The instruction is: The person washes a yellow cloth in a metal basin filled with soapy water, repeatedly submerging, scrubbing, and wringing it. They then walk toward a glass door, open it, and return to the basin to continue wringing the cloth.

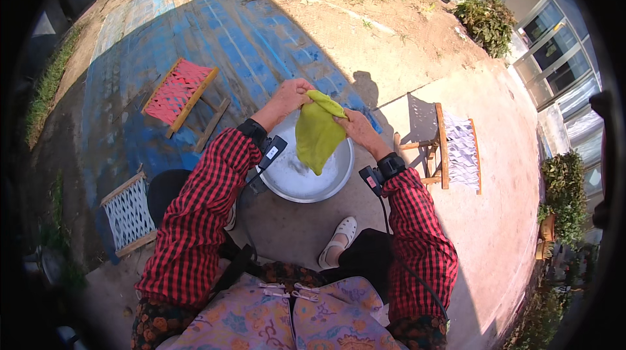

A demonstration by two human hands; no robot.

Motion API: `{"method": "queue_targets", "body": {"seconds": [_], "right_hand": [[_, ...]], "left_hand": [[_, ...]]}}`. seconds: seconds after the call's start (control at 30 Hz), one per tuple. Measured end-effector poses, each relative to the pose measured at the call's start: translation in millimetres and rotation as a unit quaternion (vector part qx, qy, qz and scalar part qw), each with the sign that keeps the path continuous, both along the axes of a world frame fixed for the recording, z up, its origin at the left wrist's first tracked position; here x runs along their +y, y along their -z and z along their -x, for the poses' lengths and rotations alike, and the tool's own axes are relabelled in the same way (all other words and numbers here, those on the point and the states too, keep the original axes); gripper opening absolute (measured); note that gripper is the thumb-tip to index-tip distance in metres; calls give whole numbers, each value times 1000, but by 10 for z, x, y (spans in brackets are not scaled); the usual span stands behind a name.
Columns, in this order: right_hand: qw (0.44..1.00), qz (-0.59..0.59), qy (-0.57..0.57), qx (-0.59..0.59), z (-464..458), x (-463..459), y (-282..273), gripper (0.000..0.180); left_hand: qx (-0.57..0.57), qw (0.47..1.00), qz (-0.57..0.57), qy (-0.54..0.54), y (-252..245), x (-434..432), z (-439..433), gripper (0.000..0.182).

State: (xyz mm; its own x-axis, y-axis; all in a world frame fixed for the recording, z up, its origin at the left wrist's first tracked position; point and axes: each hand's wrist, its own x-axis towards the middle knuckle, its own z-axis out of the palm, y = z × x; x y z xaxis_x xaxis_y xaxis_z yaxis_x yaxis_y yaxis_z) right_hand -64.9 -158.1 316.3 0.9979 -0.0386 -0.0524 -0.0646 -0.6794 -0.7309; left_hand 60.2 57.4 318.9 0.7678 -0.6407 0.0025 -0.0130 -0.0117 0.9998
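A wet-looking yellow-green cloth [318, 135] hangs between my two hands, its upper edge folded over and its lower corner pointing down. My left hand [289, 95] pinches the cloth's upper left corner. On the other side, my right hand [361, 127] grips its right edge. Below the cloth stands a round metal basin [341, 174] on the ground. White suds [288, 174] cover the water inside it. The cloth hides part of the basin, and I cannot tell whether its tip touches the suds.
A red woven folding stool [178, 91] stands on the blue sheeting [234, 42] at the left. Nearer me on that side is a white woven stool [131, 213]. Another white-topped stool [459, 149] stands on the sunlit concrete. My shoe [342, 237] is close to the basin.
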Motion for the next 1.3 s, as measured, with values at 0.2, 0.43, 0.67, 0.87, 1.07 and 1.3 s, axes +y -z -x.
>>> {"method": "queue_targets", "body": {"seconds": [0.2,0.43,0.67,0.87,1.07,1.3], "right_hand": [[992,-12,102,-70,202,108,-537,35],[995,-1,92,-31,255,12,-662,34],[967,-206,147,-39,181,-162,-349,32],[970,-133,160,-124,124,-91,-507,35],[976,-77,17,-202,83,285,-545,63],[977,-161,103,-95,-32,378,-515,47]], "left_hand": [[-101,992,-34,62,-581,-129,64,20],[-131,990,-42,35,-595,-64,19,22],[-108,992,-51,51,-551,-85,56,25],[-142,990,2,20,-539,-237,144,23],[-186,982,-36,-12,-530,-352,263,29],[-64,997,25,36,-351,-172,4,31]]}}
